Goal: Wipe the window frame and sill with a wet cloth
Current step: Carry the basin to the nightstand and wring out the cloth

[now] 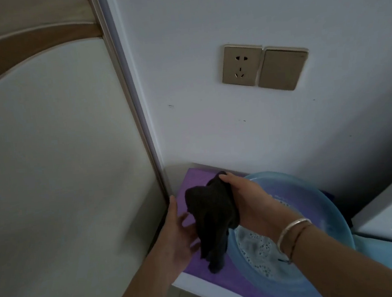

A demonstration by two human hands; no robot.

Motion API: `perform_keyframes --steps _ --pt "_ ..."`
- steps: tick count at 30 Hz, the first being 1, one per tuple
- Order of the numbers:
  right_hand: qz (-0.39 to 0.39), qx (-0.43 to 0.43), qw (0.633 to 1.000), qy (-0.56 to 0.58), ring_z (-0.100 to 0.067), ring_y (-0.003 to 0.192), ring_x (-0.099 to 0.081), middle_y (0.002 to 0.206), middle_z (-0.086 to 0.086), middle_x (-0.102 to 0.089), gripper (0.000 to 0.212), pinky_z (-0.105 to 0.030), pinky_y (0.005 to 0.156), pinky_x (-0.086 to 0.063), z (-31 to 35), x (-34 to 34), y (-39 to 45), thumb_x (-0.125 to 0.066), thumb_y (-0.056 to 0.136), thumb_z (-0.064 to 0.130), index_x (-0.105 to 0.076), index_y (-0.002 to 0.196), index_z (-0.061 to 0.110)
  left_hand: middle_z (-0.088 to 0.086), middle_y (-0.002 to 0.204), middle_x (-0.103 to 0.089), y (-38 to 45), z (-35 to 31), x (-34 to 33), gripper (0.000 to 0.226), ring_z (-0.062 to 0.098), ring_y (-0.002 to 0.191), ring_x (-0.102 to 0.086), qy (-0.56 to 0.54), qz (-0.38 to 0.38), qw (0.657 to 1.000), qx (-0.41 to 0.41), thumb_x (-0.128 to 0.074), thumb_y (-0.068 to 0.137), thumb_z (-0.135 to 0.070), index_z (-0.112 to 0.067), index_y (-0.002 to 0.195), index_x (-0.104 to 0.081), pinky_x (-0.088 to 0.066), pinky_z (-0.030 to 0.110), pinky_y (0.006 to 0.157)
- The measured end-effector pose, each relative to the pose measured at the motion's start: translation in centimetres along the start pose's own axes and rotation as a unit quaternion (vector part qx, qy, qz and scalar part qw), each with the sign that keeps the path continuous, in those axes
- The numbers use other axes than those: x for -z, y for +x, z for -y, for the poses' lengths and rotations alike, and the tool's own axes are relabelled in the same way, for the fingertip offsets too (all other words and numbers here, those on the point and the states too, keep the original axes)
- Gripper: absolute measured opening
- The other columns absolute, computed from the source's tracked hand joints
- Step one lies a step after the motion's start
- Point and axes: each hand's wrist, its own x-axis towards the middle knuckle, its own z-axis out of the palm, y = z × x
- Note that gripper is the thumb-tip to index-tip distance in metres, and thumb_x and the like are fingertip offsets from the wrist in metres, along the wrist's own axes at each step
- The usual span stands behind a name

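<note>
Nearest the camera, two bare forearms extend forward over the front edge of a desk [199, 284] covered by a purple mat [231, 282]. The right wrist carries two bangles [293, 233]. The right hand [249, 203] grips a dark cloth [212, 216] by its upper end, fingers curled over the bunched top; the rest of the cloth hangs down in folds, its lower tip just above the purple mat and beside the rim of a blue basin [327, 209]. The left hand [177, 232] is held with fingers straight and spread, palm turned toward the hanging cloth, fingertips at or just beside the fabric; contact cannot be confirmed. The blue basin rests on the mat, under the right forearm, and holds water with foam bubbles [256, 246] on the surface. To the left stands a pale door panel [58, 162] with a brown curved inlay and a vertical metal edge strip [134, 101]. Behind the desk rises a white wall [212, 127] bearing a gold socket plate [241, 65] and, touching it on the right, a gold switch plate [282, 68].
</note>
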Motion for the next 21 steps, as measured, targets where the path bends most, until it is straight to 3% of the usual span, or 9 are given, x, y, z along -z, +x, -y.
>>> perform_keyframes --steps 2,4,6,10,13,15,17,19,21 --pt "-0.021 0.011 0.999 -0.032 -0.024 0.080 -0.058 0.101 -0.016 -0.054 0.014 -0.022 0.052 -0.052 -0.2 0.2 0.6 -0.044 0.097 0.023 -0.049 0.106 0.013 0.021 0.117 -0.065 0.1 -0.2 0.3 0.063 0.034 0.105 -0.062 -0.031 0.004 0.999 -0.044 -0.043 0.088 -0.059 -0.013 0.130 -0.053 -0.050 0.039 0.081" --pt "-0.057 0.016 0.996 -0.063 -0.025 0.076 -0.058 0.094 -0.018 -0.057 0.020 -0.023 0.052 -0.050 -0.5 0.3 1.2 -0.045 0.096 0.024 -0.054 0.103 0.007 0.018 0.117 -0.066 0.3 -0.7 0.8 0.054 0.028 0.095 -0.068 -0.027 -0.039 0.993 -0.106 -0.057 0.085 -0.039 -0.009 0.129 -0.054 -0.054 0.036 0.071" --pt "-0.098 0.029 0.992 -0.080 -0.028 0.079 -0.059 0.090 -0.019 -0.060 0.022 -0.030 0.065 -0.051 -0.9 0.6 1.8 -0.047 0.093 0.024 -0.058 0.097 0.005 0.022 0.124 -0.060 0.1 -1.3 1.5 0.069 0.026 0.092 -0.067 -0.014 -0.061 0.989 -0.135 -0.067 0.070 -0.028 -0.003 0.131 -0.049 -0.056 0.031 0.061" --pt "-0.143 0.073 0.980 -0.117 -0.030 0.094 -0.055 0.096 -0.017 -0.057 0.016 -0.049 0.091 -0.047 -1.6 0.7 2.7 -0.056 0.079 0.028 -0.056 0.085 0.014 0.020 0.133 -0.052 -0.9 -2.3 2.7 0.082 0.033 0.095 -0.064 0.120 -0.073 0.987 -0.078 -0.073 0.075 -0.014 -0.017 0.144 -0.028 -0.053 0.035 0.058" --pt "-0.140 0.086 0.978 -0.125 -0.027 0.083 -0.053 0.086 -0.014 -0.052 0.013 -0.040 0.075 -0.047 -2.1 0.8 2.8 -0.046 0.093 0.016 -0.049 0.079 0.015 0.022 0.131 -0.051 -0.7 -2.3 3.0 0.080 0.037 0.100 -0.060 0.222 -0.098 0.967 -0.073 -0.070 0.080 -0.002 -0.013 0.145 -0.024 -0.050 0.035 0.060" --pt "-0.148 0.094 0.972 -0.158 -0.024 0.081 -0.052 0.085 -0.013 -0.051 0.013 -0.034 0.070 -0.046 -2.4 0.9 2.8 -0.045 0.094 0.014 -0.049 0.082 0.014 0.024 0.133 -0.049 -0.7 -2.7 3.2 0.075 0.039 0.107 -0.058 0.211 -0.116 0.966 -0.098 -0.068 0.080 0.002 -0.009 0.143 -0.028 -0.051 0.035 0.064" --pt "-0.174 0.101 0.958 -0.204 -0.024 0.083 -0.051 0.083 -0.011 -0.052 0.013 -0.035 0.074 -0.044 -2.6 1.2 3.1 -0.046 0.094 0.013 -0.049 0.081 0.014 0.025 0.126 -0.054 -0.9 -3.3 3.5 0.066 0.035 0.094 -0.062 0.145 -0.126 0.972 -0.134 -0.066 0.081 0.005 -0.009 0.138 -0.036 -0.053 0.031 0.057" --pt "-0.197 0.091 0.946 -0.241 -0.024 0.085 -0.053 0.083 -0.009 -0.053 0.013 -0.038 0.077 -0.045 -2.9 1.5 3.5 -0.048 0.093 0.010 -0.050 0.081 0.016 0.023 0.104 -0.061 -1.4 -4.0 3.6 0.058 0.027 0.075 -0.062 0.076 -0.123 0.975 -0.171 -0.063 0.081 0.008 -0.009 0.132 -0.041 -0.053 0.023 0.047" --pt "-0.218 0.084 0.930 -0.285 -0.026 0.088 -0.056 0.089 -0.012 -0.056 0.015 -0.043 0.082 -0.050 -3.3 1.7 3.9 -0.051 0.091 0.008 -0.048 0.081 0.019 0.024 0.101 -0.059 -1.5 -4.3 4.0 0.058 0.027 0.075 -0.061 0.068 -0.131 0.972 -0.185 -0.063 0.079 0.010 -0.009 0.130 -0.043 -0.054 0.023 0.048"
